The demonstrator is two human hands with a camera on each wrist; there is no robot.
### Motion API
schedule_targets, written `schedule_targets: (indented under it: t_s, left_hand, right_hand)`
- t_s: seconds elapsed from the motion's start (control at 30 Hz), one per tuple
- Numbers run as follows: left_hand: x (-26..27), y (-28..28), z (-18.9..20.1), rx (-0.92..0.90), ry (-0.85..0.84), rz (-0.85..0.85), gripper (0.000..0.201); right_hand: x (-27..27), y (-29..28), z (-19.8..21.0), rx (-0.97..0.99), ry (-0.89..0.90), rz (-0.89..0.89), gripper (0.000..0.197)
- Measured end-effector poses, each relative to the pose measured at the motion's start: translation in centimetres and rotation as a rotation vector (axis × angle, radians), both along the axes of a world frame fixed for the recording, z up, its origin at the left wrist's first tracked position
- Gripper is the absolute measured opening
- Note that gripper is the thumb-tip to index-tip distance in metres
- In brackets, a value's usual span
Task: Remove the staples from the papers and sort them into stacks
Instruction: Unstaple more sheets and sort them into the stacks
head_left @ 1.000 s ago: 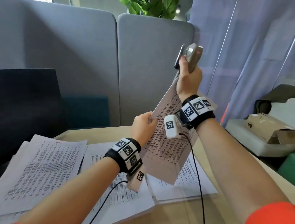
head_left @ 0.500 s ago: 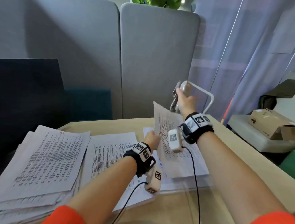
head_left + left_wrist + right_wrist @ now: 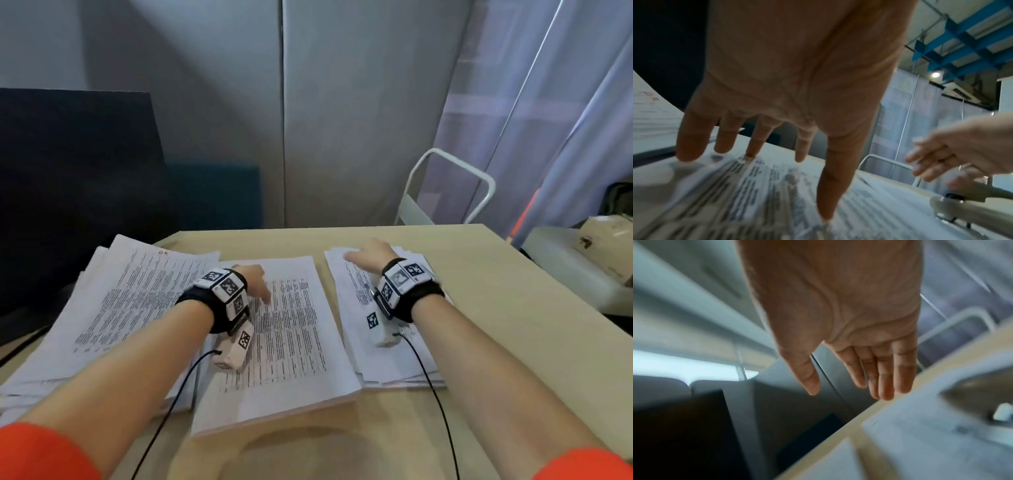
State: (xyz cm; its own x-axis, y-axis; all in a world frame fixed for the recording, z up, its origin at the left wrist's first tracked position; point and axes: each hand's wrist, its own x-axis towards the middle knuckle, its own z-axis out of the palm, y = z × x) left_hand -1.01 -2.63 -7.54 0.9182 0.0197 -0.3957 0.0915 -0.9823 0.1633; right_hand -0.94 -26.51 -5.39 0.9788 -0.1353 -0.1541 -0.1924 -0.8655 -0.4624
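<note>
Three stacks of printed papers lie on the beige table (image 3: pixel 507 308): a left stack (image 3: pixel 113 308), a middle stack (image 3: pixel 291 349) and a right stack (image 3: pixel 356 308). My left hand (image 3: pixel 258 282) rests flat on the middle stack, and its straight fingers (image 3: pixel 764 139) touch the top sheet. My right hand (image 3: pixel 364 253) hovers over the far end of the right stack with fingers (image 3: pixel 879 378) straight, holding nothing. The grey staple remover (image 3: pixel 953 204) lies on the papers just below that hand. No staples are discernible.
A dark monitor (image 3: pixel 68 192) stands at the back left, beside grey partition panels (image 3: pixel 342 120). A white tube frame (image 3: pixel 452 185) rises behind the table's far edge. A white box with a cardboard carton (image 3: pixel 589 260) sits off the right side.
Both hands came down from mid-air to the table. The sheet held up before now lies on a stack, and the right hand has let go of the staple remover.
</note>
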Motion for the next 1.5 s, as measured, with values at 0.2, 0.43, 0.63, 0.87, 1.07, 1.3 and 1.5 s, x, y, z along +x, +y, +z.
schedule_targets:
  t_s: [0.2,0.43,0.63,0.87,1.07,1.3,1.5]
  left_hand:
    - [-0.3,1.1,-1.2,0.066,0.026,-0.031,0.092]
    - [0.3,1.7,-1.9,0.160,0.000,-0.088,0.096]
    - [1.1,2.0,-1.7,0.241,0.021,-0.142,0.100]
    - [1.9,1.8,-1.6,0.282,0.038,-0.174,0.100]
    - [2.3,1.8,-1.8,0.260,0.058,-0.155,0.102]
    - [2.5,1.8,-2.0,0.235,0.051,-0.123,0.100]
    - [1.9,1.9,-2.2,0.222,-0.005,-0.104,0.098]
  right_hand:
    - [1.9,7.3,-2.8,0.628,0.168,-0.065,0.048]
    - [2.2,9.1,-7.8,0.240,0.044,-0.208,0.066]
    - [2.3,8.4,-8.8,0.204,-0.023,-0.150,0.071]
    - [2.6,8.5,-9.4,0.220,-0.089,-0.158,0.061]
    - [2.7,8.6,-9.4,0.263,-0.092,-0.141,0.061]
    - [2.5,8.8,-9.2,0.422,-0.300,-0.138,0.020]
    - [1.5,8.5,-8.3,0.561,-0.174,-0.027,0.018]
